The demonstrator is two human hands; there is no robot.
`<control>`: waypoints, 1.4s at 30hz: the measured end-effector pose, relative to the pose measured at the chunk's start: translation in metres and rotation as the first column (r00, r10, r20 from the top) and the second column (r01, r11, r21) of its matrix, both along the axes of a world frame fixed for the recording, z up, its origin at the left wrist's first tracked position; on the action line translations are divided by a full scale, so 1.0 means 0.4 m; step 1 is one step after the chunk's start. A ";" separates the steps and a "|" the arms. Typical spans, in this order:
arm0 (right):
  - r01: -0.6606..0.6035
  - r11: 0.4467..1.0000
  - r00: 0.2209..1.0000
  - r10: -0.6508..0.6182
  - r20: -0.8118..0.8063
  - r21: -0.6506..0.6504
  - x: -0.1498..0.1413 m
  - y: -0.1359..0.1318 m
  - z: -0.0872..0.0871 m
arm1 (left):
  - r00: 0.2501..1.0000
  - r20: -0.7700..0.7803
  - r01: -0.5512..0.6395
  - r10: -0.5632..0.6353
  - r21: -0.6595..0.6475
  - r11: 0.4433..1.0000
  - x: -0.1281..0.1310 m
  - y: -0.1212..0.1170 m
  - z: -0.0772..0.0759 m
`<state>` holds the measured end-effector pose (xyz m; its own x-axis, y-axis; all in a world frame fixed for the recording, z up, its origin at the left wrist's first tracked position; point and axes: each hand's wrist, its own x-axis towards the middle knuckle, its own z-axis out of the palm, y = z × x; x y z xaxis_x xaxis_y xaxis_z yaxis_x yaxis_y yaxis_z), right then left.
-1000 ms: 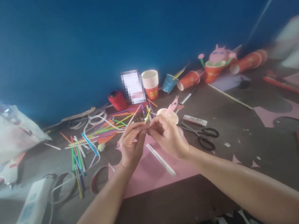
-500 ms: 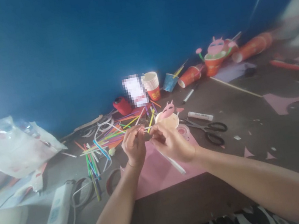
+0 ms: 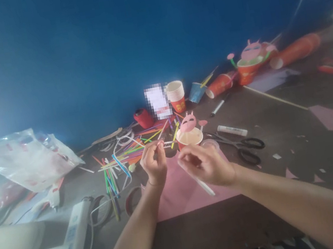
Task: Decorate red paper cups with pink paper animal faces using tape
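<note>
One red paper cup (image 3: 192, 137) with a pink paper face (image 3: 188, 123) stands on the dark table (image 3: 283, 129), and everything else is placed from it. The left hand (image 3: 154, 163), just in front of the cup and to its left, is closed to a narrow pinch around a small pink piece (image 3: 160, 143). A slender white straw (image 3: 169, 143) points from those fingertips toward the cup. The right hand (image 3: 207, 165), directly before the cup, is loosely curled, thumb and forefinger parted. Beneath both hands, nearer than the cup, a pink paper sheet (image 3: 175, 196) bears a white strip (image 3: 208, 190), partly hidden by the right hand.

Just right of the cup sits a tape roll (image 3: 212, 145); farther right are black-handled scissors (image 3: 237, 145) and a glue tube (image 3: 232, 130). Behind the cup rise stacked paper cups (image 3: 177, 97), while a marker pen (image 3: 219, 107) lies behind it to the right. Left of it spread colored straws (image 3: 128, 149), with a glue gun (image 3: 51, 199), a plastic bag (image 3: 33, 161) and a white power strip (image 3: 75, 230) well apart beyond them.
</note>
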<state>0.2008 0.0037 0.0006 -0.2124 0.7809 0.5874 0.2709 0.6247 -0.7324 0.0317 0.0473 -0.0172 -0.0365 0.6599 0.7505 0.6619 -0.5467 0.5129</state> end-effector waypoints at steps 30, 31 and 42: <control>-0.168 0.819 0.807 -0.206 -0.553 -0.549 0.042 0.133 -0.059 | 0.947 0.266 0.240 -0.180 -0.217 0.946 -0.016 -0.005 0.011; -0.161 0.819 0.810 -0.209 -0.548 -0.550 0.042 0.132 -0.057 | 0.937 0.290 0.267 -0.193 -0.243 0.932 -0.016 -0.004 0.014; -0.197 0.844 0.818 -0.139 -0.559 -0.499 0.038 0.122 -0.040 | 0.784 0.575 0.502 -0.233 -0.367 0.783 -0.017 0.005 0.027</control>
